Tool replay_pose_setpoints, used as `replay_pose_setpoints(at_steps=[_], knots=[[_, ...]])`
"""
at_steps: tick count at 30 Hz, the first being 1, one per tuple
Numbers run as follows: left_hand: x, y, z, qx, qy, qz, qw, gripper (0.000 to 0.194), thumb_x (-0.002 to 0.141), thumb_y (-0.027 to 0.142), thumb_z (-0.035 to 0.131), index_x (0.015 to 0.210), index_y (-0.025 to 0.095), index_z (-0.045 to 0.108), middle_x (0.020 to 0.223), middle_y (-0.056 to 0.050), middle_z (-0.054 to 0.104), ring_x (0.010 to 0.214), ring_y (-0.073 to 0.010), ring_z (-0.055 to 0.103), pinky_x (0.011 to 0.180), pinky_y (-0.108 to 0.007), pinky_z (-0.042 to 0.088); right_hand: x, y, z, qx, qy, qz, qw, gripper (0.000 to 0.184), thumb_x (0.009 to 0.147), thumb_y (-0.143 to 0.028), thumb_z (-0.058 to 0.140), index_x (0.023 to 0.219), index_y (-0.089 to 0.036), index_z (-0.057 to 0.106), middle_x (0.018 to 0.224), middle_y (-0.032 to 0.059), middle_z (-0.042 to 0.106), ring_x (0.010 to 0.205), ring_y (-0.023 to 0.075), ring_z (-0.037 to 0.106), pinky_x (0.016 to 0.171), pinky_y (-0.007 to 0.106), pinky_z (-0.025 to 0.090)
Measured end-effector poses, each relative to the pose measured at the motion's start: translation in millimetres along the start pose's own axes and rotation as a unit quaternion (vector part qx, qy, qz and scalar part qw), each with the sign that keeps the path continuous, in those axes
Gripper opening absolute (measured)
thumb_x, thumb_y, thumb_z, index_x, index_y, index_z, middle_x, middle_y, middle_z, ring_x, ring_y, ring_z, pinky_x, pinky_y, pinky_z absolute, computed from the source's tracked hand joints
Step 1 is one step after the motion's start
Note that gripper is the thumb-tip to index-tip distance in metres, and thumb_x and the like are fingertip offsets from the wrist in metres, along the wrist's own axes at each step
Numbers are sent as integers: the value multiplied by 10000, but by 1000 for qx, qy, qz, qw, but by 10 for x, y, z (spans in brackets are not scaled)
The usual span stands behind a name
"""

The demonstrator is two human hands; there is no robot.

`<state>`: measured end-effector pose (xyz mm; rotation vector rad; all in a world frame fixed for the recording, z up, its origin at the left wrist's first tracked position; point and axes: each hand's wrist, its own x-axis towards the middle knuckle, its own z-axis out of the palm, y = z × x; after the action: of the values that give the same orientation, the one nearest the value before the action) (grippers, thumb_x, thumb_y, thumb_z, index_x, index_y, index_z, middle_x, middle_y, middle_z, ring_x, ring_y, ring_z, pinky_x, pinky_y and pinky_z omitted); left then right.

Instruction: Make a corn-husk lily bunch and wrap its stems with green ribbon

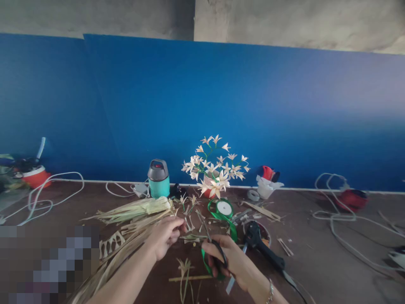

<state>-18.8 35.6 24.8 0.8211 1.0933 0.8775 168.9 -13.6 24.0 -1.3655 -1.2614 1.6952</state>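
My right hand (226,255) is closed round a pair of scissors (219,246) with dark handles, blades pointing away from me. My left hand (167,234) has its fingers pinched together beside small cut husk pieces (190,223); whatever lies between the fingertips is hidden. Left of that hand lie long dry husk strips (133,230) and a pale husk bundle (152,206). Just beyond the scissors sits a spool of green ribbon (224,207), its loose ribbon trailing toward my right hand. A small husk flower (184,267) lies nearer to me, by a thin stick (190,278).
A pot of pale handmade flowers (215,173) stands at the back, right of a teal flask (159,185). Beside my right hand lies a black glue gun (265,247). A white cup (267,186) and tape roll (253,195) stand behind. White cables (332,215) loop at both sides.
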Motion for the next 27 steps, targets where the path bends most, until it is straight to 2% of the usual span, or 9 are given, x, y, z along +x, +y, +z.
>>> replay_pose_setpoints(at_steps=[5,9,11,14,19,27], knots=[[-55,-8,55,16,-34,-45,998,188,575,265,658,630,122,549,495,20,551,338,16,224,379,-154,43,3,9,42,-76,-21,26,997,256,676,-392,628,743,-149,582,475,-55,534,344,56,482,296,132,215],[-96,-34,109,36,-63,-75,995,178,581,258,654,638,146,527,452,35,549,325,12,195,386,-163,33,42,83,71,-78,-36,-8,996,294,644,-409,666,742,-147,577,446,-72,486,353,54,424,339,150,340],[-93,-55,115,37,-80,-76,993,177,573,256,647,636,150,519,445,35,551,324,9,187,387,-172,29,61,117,80,-85,-33,-19,996,308,631,-416,678,728,-144,570,443,-76,467,355,52,402,349,160,366],[-79,-78,105,38,-100,-75,991,167,564,252,632,625,148,517,436,35,547,322,6,173,387,-185,20,76,146,88,-105,-29,-26,994,305,638,-417,670,725,-144,566,432,-76,446,343,58,393,334,162,347],[-80,-76,96,43,-102,-76,991,143,559,240,620,603,142,527,413,38,530,317,5,160,392,-198,16,68,139,87,-152,-33,-57,986,241,669,-366,639,720,-137,579,457,-69,420,367,57,360,344,162,299],[-65,-100,84,37,-92,-81,992,127,552,217,614,584,140,518,394,46,503,313,7,154,384,-190,21,52,139,147,-219,16,-145,965,118,684,-216,571,629,-114,594,542,-49,393,523,76,316,449,175,255]])
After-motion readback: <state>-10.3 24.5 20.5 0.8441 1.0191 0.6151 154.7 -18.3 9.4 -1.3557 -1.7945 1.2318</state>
